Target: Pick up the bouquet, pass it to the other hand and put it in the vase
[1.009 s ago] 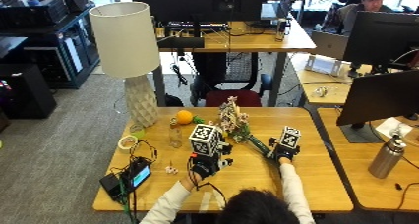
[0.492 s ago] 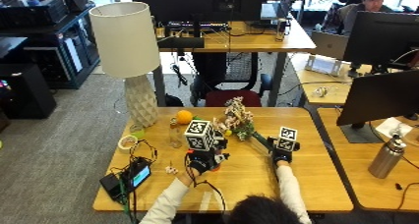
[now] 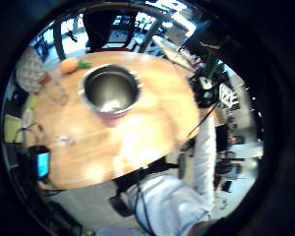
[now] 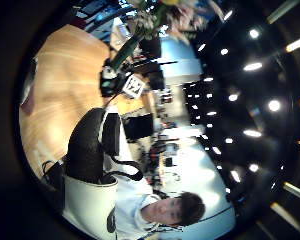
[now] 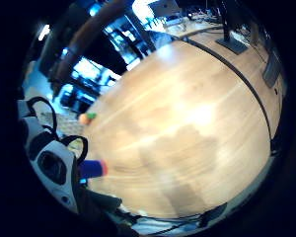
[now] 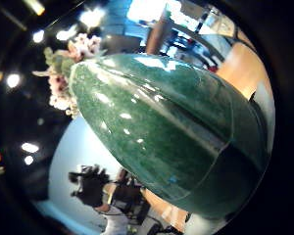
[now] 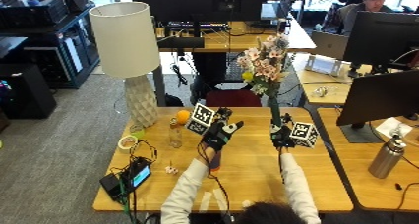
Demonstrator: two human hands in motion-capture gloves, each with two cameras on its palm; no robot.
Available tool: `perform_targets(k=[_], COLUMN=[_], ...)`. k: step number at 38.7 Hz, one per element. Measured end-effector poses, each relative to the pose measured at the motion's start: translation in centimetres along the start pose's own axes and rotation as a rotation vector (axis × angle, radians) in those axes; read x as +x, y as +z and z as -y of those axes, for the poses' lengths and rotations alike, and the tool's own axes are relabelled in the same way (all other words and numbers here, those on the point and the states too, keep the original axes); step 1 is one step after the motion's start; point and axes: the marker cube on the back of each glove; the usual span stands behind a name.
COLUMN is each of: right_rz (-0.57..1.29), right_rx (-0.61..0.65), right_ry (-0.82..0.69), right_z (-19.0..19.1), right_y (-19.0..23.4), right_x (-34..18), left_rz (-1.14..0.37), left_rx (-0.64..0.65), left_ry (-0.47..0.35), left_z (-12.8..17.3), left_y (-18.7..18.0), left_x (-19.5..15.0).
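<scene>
The bouquet (image 7: 265, 67) is standing upright in the air above the desk (image 7: 242, 184), its long axis running near vertical, pink and cream blooms at the top, green stem pointing straight down. The right hand (image 7: 283, 135) is gripping it at the bottom of the stem, fingers curled around the green; in the right thumb-side palm view the stem (image 6: 166, 132) is filling most of what that palm sees, with the blossoms off at its far end. The right forearm is reaching forward from the person's seat, hand raised clear of the desk.

The left hand (image 7: 221, 131) is hovering just beside it, also raised, fingers spread apart and holding nothing, not touching the stem. Its forearm is angling up from the near edge of the desk.

Under the left palm the vase (image 3: 110, 93) is sitting upright on the desk, its metal mouth facing up, its body mostly hidden behind the left hand from above. Further left an orange (image 7: 183, 116) is lying near a small glass bottle (image 7: 175, 135), with a tall lamp (image 7: 131, 62) beside the desk's corner.
</scene>
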Motion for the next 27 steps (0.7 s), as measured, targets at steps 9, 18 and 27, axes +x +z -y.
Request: perform_targets(k=[9, 18, 27], right_rz=[0.175, 0.422, 0.469], right_rx=[-0.192, -0.221, -0.305], right_ry=[0.249, 0.153, 0.105], right_z=[-2.6, -6.9, -11.5], right_y=[1.2, 4.0, 6.2], right_x=[-2.6, -6.8, -9.4], left_rz=[-0.359, -0.459, -0.458], left_rx=[0.024, 0.069, 0.351], left_ry=[0.009, 0.111, 0.134], left_z=[5.1, 7.2, 7.5], left_y=[2.8, 5.9, 5.5], left_x=[4.2, 6.9, 5.6])
